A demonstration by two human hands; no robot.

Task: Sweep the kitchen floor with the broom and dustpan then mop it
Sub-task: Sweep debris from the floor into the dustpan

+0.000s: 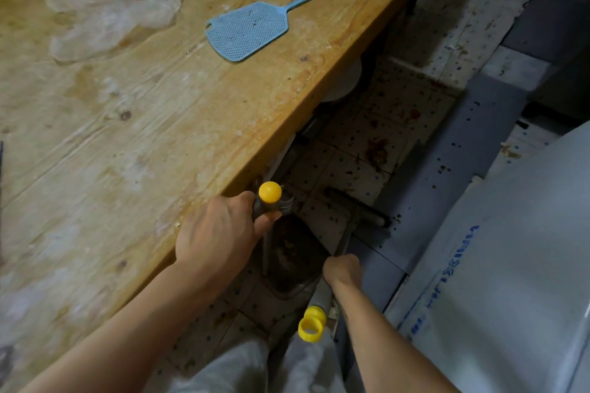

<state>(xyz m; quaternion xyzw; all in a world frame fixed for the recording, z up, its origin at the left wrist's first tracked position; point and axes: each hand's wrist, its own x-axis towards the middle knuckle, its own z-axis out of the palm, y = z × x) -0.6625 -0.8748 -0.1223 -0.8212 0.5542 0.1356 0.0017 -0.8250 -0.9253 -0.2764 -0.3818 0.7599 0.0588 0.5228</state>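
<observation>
In the narrow aisle beside the tabletop (pixel 134 124), we clench our right hand (pixel 341 269) round the broom (pixel 357 212), its yellow-capped end trailing back toward us so the head can drag crumbs in. Our left hand (pixel 220 233) grips the dustpan handle (pixel 269 193), seemingly to steady the dustpan (pixel 292 257) on the floor (pixel 376 124) just before the broom. Further on, food scraps (pixel 376 150) still spot the tiles; a fly swatter (pixel 249 30) lies on the wood.
</observation>
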